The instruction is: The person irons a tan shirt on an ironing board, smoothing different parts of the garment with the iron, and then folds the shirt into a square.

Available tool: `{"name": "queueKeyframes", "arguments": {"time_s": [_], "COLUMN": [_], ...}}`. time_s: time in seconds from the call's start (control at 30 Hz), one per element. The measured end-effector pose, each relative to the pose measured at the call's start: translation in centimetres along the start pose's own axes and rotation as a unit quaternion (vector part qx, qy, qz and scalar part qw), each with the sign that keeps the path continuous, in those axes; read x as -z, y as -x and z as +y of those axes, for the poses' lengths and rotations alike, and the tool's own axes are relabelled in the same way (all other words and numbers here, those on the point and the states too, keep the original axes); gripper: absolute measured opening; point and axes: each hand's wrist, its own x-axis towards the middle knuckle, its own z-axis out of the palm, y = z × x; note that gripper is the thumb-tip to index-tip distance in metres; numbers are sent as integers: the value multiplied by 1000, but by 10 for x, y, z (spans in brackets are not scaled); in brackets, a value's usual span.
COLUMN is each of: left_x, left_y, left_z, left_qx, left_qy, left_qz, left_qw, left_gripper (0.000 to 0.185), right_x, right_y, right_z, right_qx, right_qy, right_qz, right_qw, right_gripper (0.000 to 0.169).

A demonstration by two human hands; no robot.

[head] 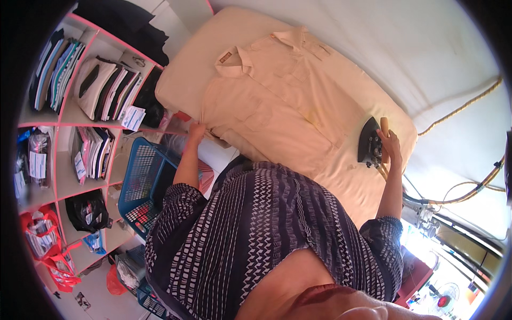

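Observation:
A tan collared shirt [276, 92] lies spread front up over the padded ironing table [188, 76], its collar toward the far side. My left hand [197, 132] pinches the shirt's edge at the table's left side, by the sleeve. On the right, my right hand [391, 145] grips the wooden handle of a dark steam iron [369, 142]. The iron is beside the shirt's lower right part, over the table cover. A yellowish patch shows on the shirt near its button front.
A blue plastic basket [138, 180] stands by my left arm. Shelves [86, 192] with pink edges hold folded clothes and bags. From the iron's side, a hose [460, 198] runs along the white wall. A fan [444, 300] stands at lower right.

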Motion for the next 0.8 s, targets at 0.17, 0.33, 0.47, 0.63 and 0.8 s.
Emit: {"name": "queueKeyframes", "arguments": {"time_s": [0.17, 0.33, 0.47, 0.63, 0.8], "left_x": [49, 4, -17, -40, -28], "left_y": [-35, -37, -53, -51, -50], "left_z": [-17, 91, 127, 159, 168], "left_qx": [-97, -222, -211, -127, -168], "left_qy": [-116, -56, -124, -265, -229], "left_qz": [53, 51, 54, 38, -6], "left_qw": [987, 972, 968, 955, 959], "left_gripper": [23, 24, 30, 35, 33], "right_x": [-1, 11, 34, -9, -111], "right_y": [14, 36, 85, 110, 105], "right_z": [-28, -35, -111, -209, -327], "right_qx": [-76, -127, -44, 56, 222], "right_qy": [-218, -185, -209, -212, -12], "right_qz": [-67, -17, -29, -64, -134], "right_qw": [971, 974, 976, 974, 966], "right_gripper": [49, 48, 58, 59, 68]}}
